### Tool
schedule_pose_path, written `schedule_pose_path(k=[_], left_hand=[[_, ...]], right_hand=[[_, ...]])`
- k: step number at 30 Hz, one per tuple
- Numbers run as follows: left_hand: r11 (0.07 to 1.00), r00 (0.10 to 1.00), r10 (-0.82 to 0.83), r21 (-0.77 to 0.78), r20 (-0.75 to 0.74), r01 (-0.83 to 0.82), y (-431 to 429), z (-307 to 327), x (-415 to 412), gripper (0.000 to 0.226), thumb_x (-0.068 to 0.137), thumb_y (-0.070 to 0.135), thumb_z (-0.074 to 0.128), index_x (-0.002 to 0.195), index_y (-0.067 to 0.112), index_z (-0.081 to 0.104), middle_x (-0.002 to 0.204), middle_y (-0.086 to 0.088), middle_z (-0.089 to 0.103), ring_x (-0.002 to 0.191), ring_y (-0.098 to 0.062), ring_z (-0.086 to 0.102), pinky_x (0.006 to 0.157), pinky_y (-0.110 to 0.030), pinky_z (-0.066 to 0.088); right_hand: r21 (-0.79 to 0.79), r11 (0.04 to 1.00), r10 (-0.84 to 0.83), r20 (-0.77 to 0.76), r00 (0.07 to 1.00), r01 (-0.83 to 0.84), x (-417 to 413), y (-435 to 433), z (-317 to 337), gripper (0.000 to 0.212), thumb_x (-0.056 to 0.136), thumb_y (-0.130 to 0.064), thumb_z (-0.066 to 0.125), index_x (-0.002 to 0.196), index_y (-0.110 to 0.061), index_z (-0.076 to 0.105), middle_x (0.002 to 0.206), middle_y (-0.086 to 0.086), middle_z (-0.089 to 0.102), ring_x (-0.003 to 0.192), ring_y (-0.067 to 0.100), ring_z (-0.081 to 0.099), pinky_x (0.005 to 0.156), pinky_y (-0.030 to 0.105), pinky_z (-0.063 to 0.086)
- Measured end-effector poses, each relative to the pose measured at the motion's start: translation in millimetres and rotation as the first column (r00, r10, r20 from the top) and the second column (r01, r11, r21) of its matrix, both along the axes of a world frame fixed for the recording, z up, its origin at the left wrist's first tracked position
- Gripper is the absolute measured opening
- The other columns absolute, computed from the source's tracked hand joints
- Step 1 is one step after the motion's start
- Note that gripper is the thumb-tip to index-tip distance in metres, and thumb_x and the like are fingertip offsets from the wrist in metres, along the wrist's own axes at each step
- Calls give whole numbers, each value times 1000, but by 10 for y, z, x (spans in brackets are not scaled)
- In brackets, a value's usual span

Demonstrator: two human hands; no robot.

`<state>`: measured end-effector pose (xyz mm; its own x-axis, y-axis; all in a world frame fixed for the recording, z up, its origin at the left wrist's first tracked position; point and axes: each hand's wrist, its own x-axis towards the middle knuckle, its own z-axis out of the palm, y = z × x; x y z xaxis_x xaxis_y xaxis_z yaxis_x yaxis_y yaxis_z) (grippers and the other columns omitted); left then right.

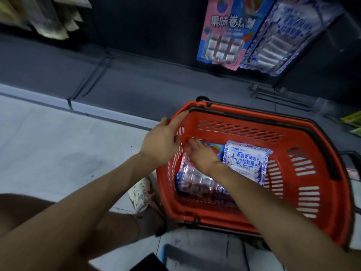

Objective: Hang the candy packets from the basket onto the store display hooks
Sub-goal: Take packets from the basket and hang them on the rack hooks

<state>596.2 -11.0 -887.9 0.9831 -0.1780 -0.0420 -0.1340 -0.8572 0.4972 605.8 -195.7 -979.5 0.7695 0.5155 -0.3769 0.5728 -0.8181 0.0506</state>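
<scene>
A red plastic basket point(304, 173) stands on the floor in front of the dark display. Inside lie a pink-and-blue candy packet point(195, 180) and a white-and-blue candy packet point(247, 163). My left hand point(162, 145) holds the basket's left rim, thumb along the top edge. My right hand point(201, 155) reaches down inside the basket, fingers stretched out flat over the pink-and-blue packet; its fingertips are blurred. Two packets hang on the display above: a pink-and-blue one point(226, 32) and a white-and-blue one point(281, 36).
The dark shelf base point(136, 85) runs across behind the basket. Pale packets point(52, 18) hang at the top left. My shoe point(141, 194) is beside the basket's left side on the grey floor. Yellow-green packets point(353, 122) show at the right edge.
</scene>
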Motion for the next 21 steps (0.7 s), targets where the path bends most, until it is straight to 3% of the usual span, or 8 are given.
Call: schedule_pose_path(k=[3, 9, 15, 21], left_hand=[[1000, 1000, 5, -8, 20, -5, 8, -25, -10, 79, 99, 24, 58, 160, 52, 16, 122, -6, 57, 92, -31, 67, 78, -47, 61], [999, 1000, 21, -42, 23, -20, 12, -79, 11, 78, 101, 31, 62, 158, 53, 12, 127, -5, 59, 97, -27, 69, 82, -46, 63], [998, 999, 34, -49, 29, -32, 11, -101, 30, 75, 102, 34, 62, 159, 50, 18, 131, -5, 60, 101, -26, 70, 85, -44, 63], [999, 997, 35, -14, 64, -34, -34, -106, 20, 77, 101, 31, 61, 159, 49, 14, 122, -6, 61, 97, -28, 69, 82, -46, 63]], right_hand=[[112, 978, -172, -44, 984, 176, -2, 52, -74, 57, 91, -3, 62, 145, -8, 45, 147, 15, 40, 133, 39, 43, 99, 49, 48], [64, 974, -216, -25, 976, 217, 64, 110, -84, 56, 90, 5, 61, 143, -3, 46, 142, 17, 48, 129, 37, 52, 101, 45, 48], [-108, 981, -157, 52, 986, 162, 243, 105, 3, 35, 98, -1, 57, 129, -12, 67, 131, 8, 60, 120, 28, 62, 84, 38, 54], [-57, 996, -61, 167, 984, 72, 192, -119, 193, 28, 100, -12, 57, 126, -16, 67, 125, 4, 66, 117, 26, 61, 78, 38, 52]])
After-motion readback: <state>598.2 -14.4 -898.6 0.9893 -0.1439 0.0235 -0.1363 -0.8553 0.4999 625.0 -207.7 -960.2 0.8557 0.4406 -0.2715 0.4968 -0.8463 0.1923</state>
